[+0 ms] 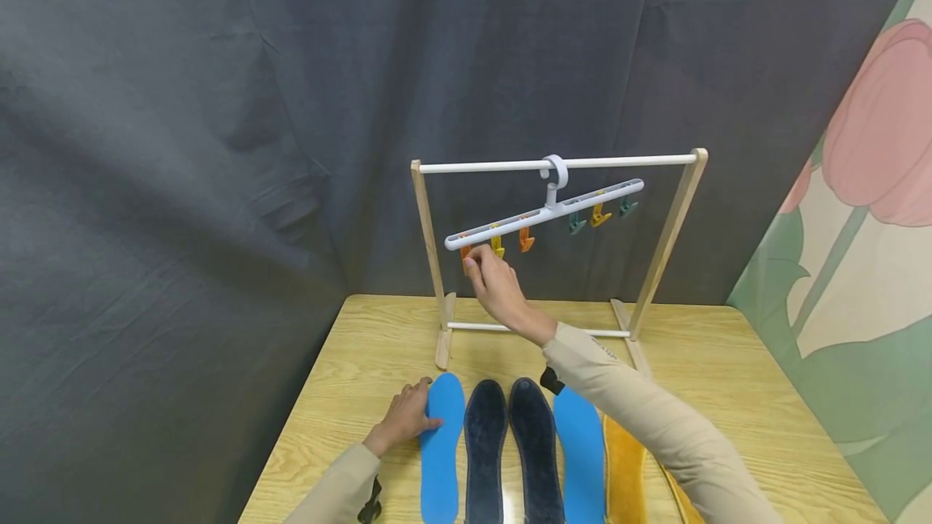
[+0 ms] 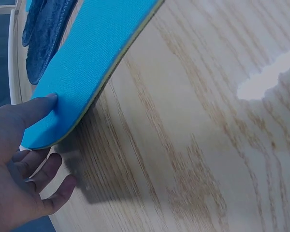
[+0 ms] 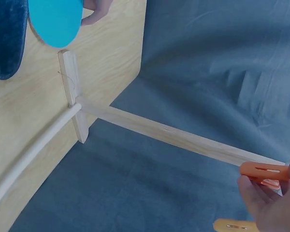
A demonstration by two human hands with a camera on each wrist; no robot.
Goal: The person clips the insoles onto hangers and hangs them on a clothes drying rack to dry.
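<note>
My left hand point(image 1: 403, 419) is at the far end of the leftmost blue insole point(image 1: 441, 459). In the left wrist view its thumb lies on top of the insole point(image 2: 94, 58) with a finger beneath the edge, and the other fingers are loosely bent. My right hand point(image 1: 498, 285) is raised to the near left end of a white clip hanger point(image 1: 539, 217). Its thumb and fingers pinch the orange clip point(image 3: 263, 170) there. Yellow point(image 1: 497, 246), orange point(image 1: 526, 239) and several other coloured clips hang along the bar.
A wooden rack point(image 1: 666, 245) with a white top rod point(image 1: 626, 161) carries the hanger. Two dark fuzzy insoles point(image 1: 485, 451), another blue insole point(image 1: 580, 459) and yellow insoles point(image 1: 624, 471) lie in a row on the wooden table point(image 1: 757, 395). A dark curtain point(image 1: 328, 103) hangs behind.
</note>
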